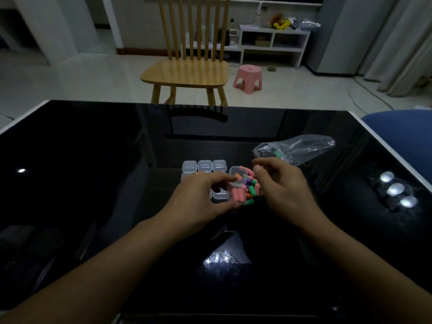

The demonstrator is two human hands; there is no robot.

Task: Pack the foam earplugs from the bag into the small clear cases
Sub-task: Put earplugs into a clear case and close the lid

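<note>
Black glass table (93, 183) is reflecting lamps; the left hand (201, 197) is pinching an open clear case (236, 185) beside loose earplugs (251, 187), and should be keeping it level. The right hand (280, 185), fingers curled, is hovering; any plug held is hidden. Nearly emptied bag (297, 148) is lying behind.

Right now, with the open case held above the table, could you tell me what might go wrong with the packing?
1. The left hand pinches the open case over the loose earplug pile; a tilt could probably spill the pink and orange plugs already inside.
2. The pile sits on glossy black glass, so nudged plugs may roll off.
3. The right hand hovers close to the pile and could scatter it.
</note>
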